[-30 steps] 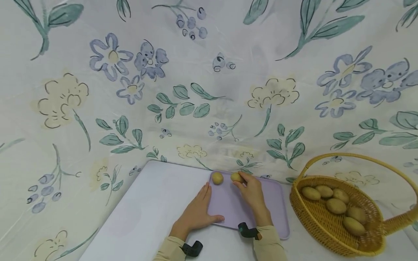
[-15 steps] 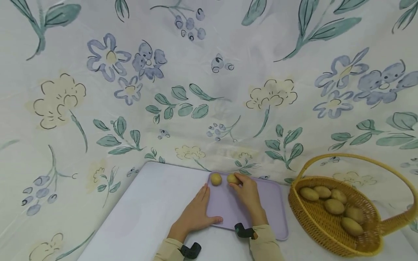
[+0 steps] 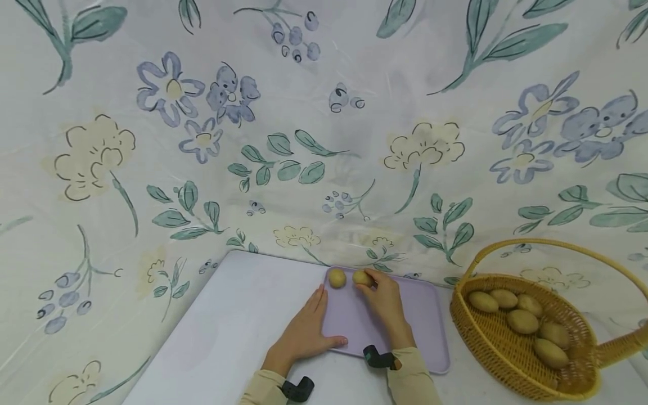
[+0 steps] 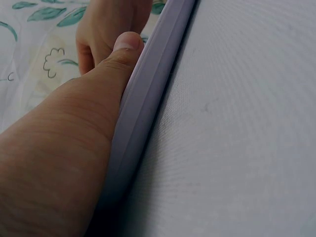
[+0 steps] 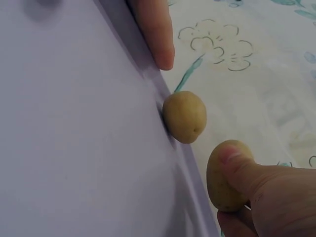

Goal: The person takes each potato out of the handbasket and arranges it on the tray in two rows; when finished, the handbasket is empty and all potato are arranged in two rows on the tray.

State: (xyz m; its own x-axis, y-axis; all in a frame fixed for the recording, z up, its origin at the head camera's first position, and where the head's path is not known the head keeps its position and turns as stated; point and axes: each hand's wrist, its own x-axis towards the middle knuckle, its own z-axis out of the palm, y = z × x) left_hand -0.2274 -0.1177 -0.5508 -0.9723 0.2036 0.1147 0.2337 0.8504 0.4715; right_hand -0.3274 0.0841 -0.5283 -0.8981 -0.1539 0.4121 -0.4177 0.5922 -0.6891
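A lilac tray (image 3: 349, 320) lies on the white table. In its far left corner sits one potato (image 3: 337, 278), which the right wrist view shows by the tray's rim. Just right of it, my right hand (image 3: 387, 309) pinches a second potato (image 5: 224, 173) between thumb and fingers; a small gap separates the two potatoes. My left hand (image 3: 306, 332) rests along the tray's left side, fingers straight, with the thumb (image 4: 128, 44) at the front rim. The underside of the held potato is hidden.
On the right stands a wicker basket (image 3: 486, 354) with a tall handle, holding several potatoes (image 3: 522, 321). A flowered cloth (image 3: 354, 140) hangs behind the table (image 3: 217, 337).
My right hand has shifted slightly left with its potato, closer to the one in the corner. The left hand has stayed at the tray's edge.
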